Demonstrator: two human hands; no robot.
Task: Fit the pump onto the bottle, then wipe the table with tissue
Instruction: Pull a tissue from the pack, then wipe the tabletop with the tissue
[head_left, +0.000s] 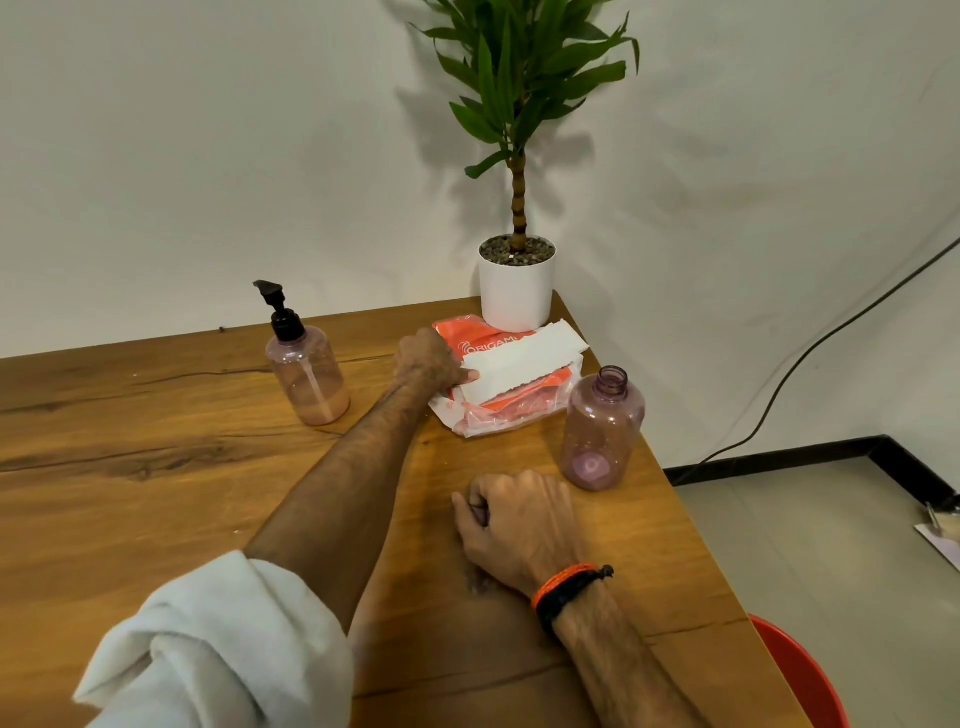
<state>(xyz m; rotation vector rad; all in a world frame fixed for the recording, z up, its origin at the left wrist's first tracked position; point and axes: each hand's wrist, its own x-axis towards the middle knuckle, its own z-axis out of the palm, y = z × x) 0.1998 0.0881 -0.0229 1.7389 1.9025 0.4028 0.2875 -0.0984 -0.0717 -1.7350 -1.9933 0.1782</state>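
Head view: left hand (434, 361) pinches a white tissue (522, 364) protruding from the orange tissue pack (511, 402). Right hand (519, 525) rests on the table (156, 467), fingers curled closed. Left of the pinch stands the bottle (307, 376) with pump (278, 306) fitted; right of it, an open bottle (602, 431).

My table (156, 467) is matt, grained wood with dark cracks. Both bottles, far left (309, 376) and right (602, 431), are translucent pinkish plastic; the pump (280, 309) is black plastic. The tissue (519, 364) is matt white paper in a glossy, crinkled wrapper (498, 415). My sleeve (218, 649) is soft white cloth.
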